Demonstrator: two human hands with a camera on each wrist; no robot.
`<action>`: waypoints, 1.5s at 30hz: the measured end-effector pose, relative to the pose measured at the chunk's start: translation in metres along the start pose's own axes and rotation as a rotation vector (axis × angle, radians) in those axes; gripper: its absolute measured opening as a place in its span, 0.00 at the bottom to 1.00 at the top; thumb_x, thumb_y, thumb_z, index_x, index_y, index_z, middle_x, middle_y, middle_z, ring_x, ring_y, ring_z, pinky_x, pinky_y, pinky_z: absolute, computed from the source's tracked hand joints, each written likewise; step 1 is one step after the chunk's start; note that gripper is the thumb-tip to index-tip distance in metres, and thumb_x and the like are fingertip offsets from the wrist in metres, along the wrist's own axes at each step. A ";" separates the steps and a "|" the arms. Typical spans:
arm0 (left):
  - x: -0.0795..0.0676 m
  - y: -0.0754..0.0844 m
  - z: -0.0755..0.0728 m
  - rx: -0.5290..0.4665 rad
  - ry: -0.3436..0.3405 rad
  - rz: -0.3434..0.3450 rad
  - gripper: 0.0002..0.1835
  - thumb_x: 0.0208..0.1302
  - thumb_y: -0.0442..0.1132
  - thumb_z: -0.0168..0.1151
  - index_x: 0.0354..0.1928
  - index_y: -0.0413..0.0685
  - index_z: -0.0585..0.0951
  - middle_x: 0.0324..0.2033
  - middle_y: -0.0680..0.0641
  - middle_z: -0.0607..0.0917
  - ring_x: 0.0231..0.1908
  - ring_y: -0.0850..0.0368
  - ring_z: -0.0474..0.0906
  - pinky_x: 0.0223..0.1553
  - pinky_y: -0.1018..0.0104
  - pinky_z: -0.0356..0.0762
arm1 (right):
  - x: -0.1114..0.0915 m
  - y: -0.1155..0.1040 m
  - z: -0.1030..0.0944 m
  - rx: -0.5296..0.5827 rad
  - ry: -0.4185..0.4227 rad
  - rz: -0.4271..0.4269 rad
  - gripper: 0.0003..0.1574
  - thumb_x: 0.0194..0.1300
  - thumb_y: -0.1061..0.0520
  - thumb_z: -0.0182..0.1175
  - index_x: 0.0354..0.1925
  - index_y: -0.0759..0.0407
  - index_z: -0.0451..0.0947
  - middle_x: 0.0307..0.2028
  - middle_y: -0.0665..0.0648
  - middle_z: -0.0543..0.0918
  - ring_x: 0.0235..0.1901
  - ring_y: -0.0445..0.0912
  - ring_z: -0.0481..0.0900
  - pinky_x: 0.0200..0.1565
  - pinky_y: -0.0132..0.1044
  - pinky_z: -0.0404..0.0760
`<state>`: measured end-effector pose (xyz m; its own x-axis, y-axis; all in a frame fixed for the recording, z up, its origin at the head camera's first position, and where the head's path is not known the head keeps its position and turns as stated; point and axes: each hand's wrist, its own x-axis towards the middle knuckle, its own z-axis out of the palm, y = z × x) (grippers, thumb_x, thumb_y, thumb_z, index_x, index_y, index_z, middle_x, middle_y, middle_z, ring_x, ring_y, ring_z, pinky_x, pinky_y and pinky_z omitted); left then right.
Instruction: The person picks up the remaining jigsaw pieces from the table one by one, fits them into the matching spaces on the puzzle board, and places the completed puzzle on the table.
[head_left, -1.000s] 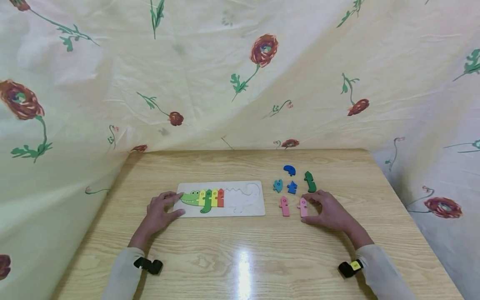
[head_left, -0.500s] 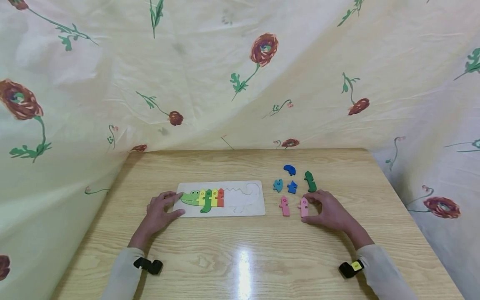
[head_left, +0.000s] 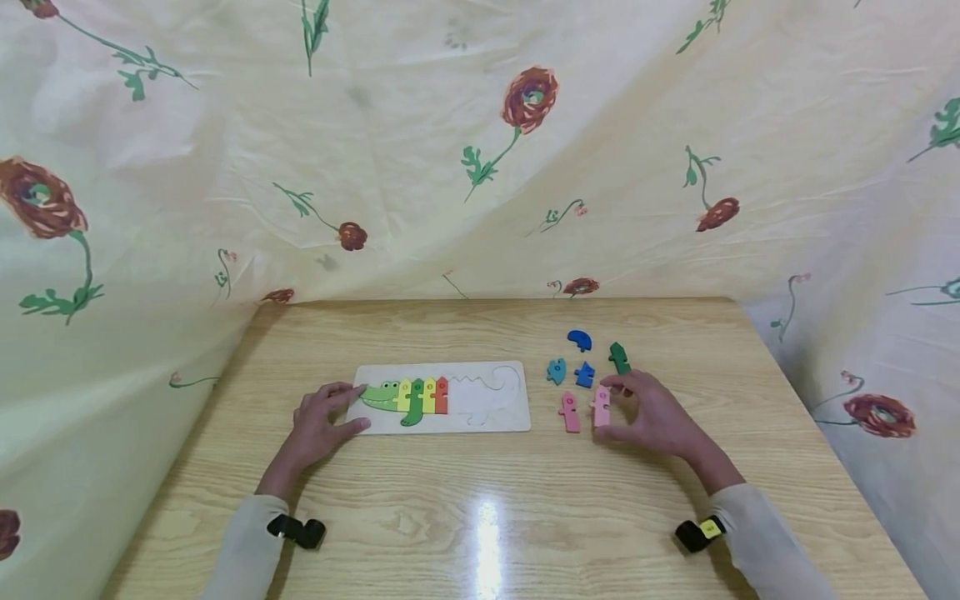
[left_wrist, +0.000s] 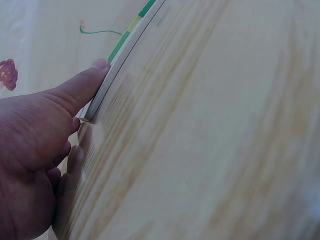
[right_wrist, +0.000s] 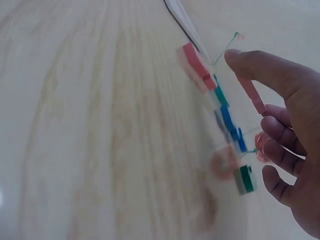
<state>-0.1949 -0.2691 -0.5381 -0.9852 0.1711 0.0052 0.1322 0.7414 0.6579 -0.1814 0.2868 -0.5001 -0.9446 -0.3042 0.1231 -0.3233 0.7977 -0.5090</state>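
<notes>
Head view has the dark green puzzle piece (head_left: 618, 356) partly hidden, its near end behind the fingers of the right hand (head_left: 660, 417). That hand has a narrow pinch on a pink puzzle piece (head_left: 602, 408), thumb at the near end and fingertips at the far end, both ends partly covered. The right wrist view shows this piece nearly edge-on between thumb and finger, apart from the tabletop (head_left: 420, 517).

Under the index fingertip of the left hand (head_left: 321, 421), the snout tip of the crocodile head piece (head_left: 381, 397) is hard to make out. Thumb and index finger are spread, resting on the crocodile puzzle board (head_left: 487, 400), which stretches rightward from them. The left wrist view cuts the board off at the top and shows it edge-on. Marks on the pieces are too small to read.

Counted on the board, rightward from the left hand, are five pieces: one crocodile head, two yellow pieces (head_left: 429, 396) alternating with one green leg piece (head_left: 412, 408), and one red-orange piece (head_left: 442, 397).

Five loose pieces lie near the right hand: one second pink piece (head_left: 570, 412) just left of its fingertips; one light-blue piece (head_left: 556, 372), one mid-blue piece (head_left: 585, 374) and one curved dark-blue piece (head_left: 579, 339) beyond and to the left; and the dark green one just beyond.
</notes>
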 end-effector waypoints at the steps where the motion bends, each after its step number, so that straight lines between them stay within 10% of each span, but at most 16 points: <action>1: 0.000 0.000 0.000 -0.001 -0.001 0.001 0.36 0.63 0.51 0.73 0.73 0.56 0.73 0.71 0.38 0.69 0.66 0.35 0.59 0.57 0.39 0.52 | 0.001 -0.002 0.000 0.000 0.006 -0.006 0.49 0.46 0.35 0.81 0.60 0.56 0.78 0.47 0.56 0.79 0.46 0.52 0.75 0.46 0.51 0.77; 45: 0.001 -0.002 0.000 -0.009 -0.010 -0.004 0.36 0.64 0.53 0.72 0.73 0.57 0.73 0.71 0.38 0.68 0.67 0.34 0.59 0.57 0.39 0.52 | 0.080 -0.091 0.021 0.093 0.008 -0.157 0.46 0.52 0.37 0.78 0.63 0.57 0.77 0.50 0.59 0.80 0.51 0.57 0.77 0.47 0.48 0.77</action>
<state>-0.1965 -0.2701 -0.5392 -0.9846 0.1745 -0.0051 0.1269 0.7361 0.6649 -0.2266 0.1783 -0.4621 -0.8836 -0.4164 0.2141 -0.4604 0.6891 -0.5597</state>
